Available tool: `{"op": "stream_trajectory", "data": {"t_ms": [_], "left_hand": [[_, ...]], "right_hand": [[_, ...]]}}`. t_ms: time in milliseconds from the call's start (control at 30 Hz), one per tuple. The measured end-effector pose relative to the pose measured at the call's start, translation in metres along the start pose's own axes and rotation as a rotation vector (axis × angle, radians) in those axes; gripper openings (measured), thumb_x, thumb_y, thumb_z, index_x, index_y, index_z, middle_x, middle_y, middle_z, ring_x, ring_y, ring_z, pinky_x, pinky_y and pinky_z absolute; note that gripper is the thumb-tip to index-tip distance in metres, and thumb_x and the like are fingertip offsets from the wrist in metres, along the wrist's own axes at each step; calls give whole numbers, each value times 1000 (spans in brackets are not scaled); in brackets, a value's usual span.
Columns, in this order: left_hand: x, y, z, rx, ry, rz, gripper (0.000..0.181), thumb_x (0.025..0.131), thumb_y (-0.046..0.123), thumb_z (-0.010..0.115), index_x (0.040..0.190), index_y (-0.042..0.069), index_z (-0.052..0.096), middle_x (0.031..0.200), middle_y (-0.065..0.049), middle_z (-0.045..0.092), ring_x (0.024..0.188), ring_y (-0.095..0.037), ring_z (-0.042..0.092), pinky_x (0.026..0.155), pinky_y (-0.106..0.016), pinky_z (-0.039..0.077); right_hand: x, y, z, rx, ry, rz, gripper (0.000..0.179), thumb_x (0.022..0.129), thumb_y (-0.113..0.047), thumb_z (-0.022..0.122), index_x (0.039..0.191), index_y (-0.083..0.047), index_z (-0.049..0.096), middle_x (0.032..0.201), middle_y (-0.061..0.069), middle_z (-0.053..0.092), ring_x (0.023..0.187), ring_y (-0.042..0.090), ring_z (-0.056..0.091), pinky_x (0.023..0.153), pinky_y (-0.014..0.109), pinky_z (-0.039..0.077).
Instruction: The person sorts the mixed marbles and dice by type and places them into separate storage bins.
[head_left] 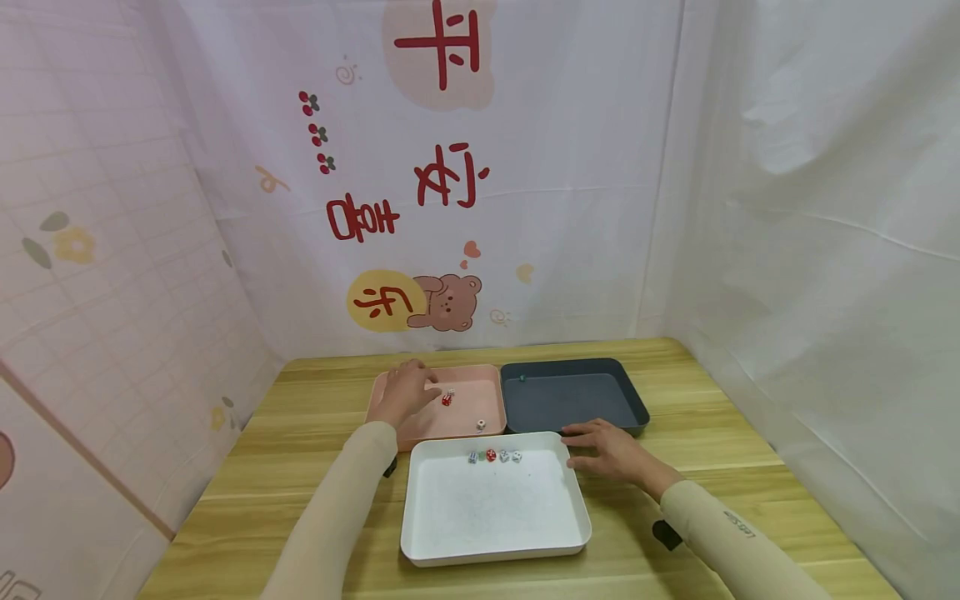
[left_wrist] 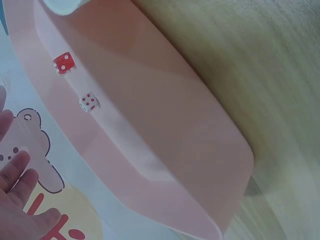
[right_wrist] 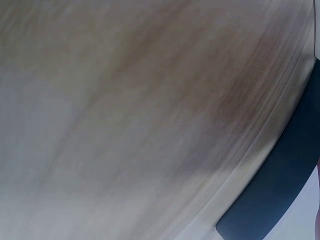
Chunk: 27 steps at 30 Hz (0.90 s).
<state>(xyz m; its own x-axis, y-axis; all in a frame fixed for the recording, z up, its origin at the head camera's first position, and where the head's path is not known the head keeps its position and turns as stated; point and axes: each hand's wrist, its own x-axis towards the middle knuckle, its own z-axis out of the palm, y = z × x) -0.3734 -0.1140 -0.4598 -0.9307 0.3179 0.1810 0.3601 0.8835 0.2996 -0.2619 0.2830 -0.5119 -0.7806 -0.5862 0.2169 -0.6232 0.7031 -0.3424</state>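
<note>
Clearly, neither of our hands pinches anything we can see, and the dice lie in trays grouped about the white tray (head_left: 495,517) on the table (head_left: 712,467). Our left hand (head_left: 407,392) hovers, fingers spread, over the pink tray (head_left: 450,427), beyond the white tray and to its left; near it sit a red die (head_left: 447,400) and a white die (head_left: 452,392) beside it, while another white die (head_left: 481,425) lies nearer the white tray's far rim. Our right hand (head_left: 611,450) has its fingers loosely extended at the white tray's far right corner, though we cannot tell whether they touch the rim. A row of dice (head_left: 491,456) lies just inside the white tray's far wall, and a green die (head_left: 522,379) sits in the dark tray (head_left: 577,402), beyond the white tray to its right. To handle such small cubes well, we judge it best to take one at a time, thumb and forefinger on opposite faces, lifting straight up so its neighbours are not nudged. Releasing low over a tray's floor should limit bouncing, and a light right hand would spare the white tray a shove.
</note>
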Motion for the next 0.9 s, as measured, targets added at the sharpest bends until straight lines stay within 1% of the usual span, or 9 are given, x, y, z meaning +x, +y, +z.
{"op": "stream_trajectory", "data": {"t_ms": [233, 400, 567, 700, 800, 900], "left_hand": [[-1, -1, 0, -29, -20, 21, 27, 92, 26, 73, 113, 9, 73, 121, -11, 59, 115, -30, 52, 103, -49, 41], [-3, 1, 2, -74, -22, 34, 26, 91, 26, 74, 113, 11, 73, 122, -10, 59, 114, -27, 54, 101, -44, 45], [-6, 6, 4, -140, -34, 55, 27, 90, 29, 75, 109, 10, 74, 124, -9, 58, 118, -28, 53, 102, -44, 45], [-10, 14, 4, -179, -58, 71, 23, 90, 28, 75, 105, 10, 75, 131, -13, 55, 124, -32, 49, 105, -48, 42], [-12, 19, 4, -188, -69, 81, 21, 91, 27, 74, 105, 12, 75, 136, -15, 53, 128, -34, 46, 107, -50, 39], [-14, 23, 5, -191, -76, 102, 23, 90, 26, 75, 107, 9, 75, 136, -16, 53, 129, -35, 46, 106, -50, 41]], "right_hand": [[0, -2, 0, 11, -3, 10, 51, 93, -43, 66, 128, -6, 67, 138, 7, 58, 122, 32, 52, 97, 52, 45], [-1, -3, 1, 5, 3, 19, 50, 93, -42, 67, 128, -8, 67, 138, 5, 58, 123, 31, 51, 97, 52, 45], [-1, -3, 1, -1, 6, 13, 50, 93, -43, 67, 128, -8, 68, 138, 5, 58, 122, 31, 52, 97, 51, 45], [-1, -2, 0, -7, 7, 0, 49, 93, -42, 68, 128, -7, 68, 138, 6, 59, 121, 31, 53, 96, 50, 46], [-1, -2, 0, -14, 4, 0, 49, 93, -42, 67, 128, -7, 68, 138, 6, 59, 121, 31, 53, 96, 50, 46], [-1, -1, 1, -19, 8, -2, 49, 93, -42, 67, 128, -8, 68, 137, 6, 59, 121, 31, 53, 96, 50, 46]]}}
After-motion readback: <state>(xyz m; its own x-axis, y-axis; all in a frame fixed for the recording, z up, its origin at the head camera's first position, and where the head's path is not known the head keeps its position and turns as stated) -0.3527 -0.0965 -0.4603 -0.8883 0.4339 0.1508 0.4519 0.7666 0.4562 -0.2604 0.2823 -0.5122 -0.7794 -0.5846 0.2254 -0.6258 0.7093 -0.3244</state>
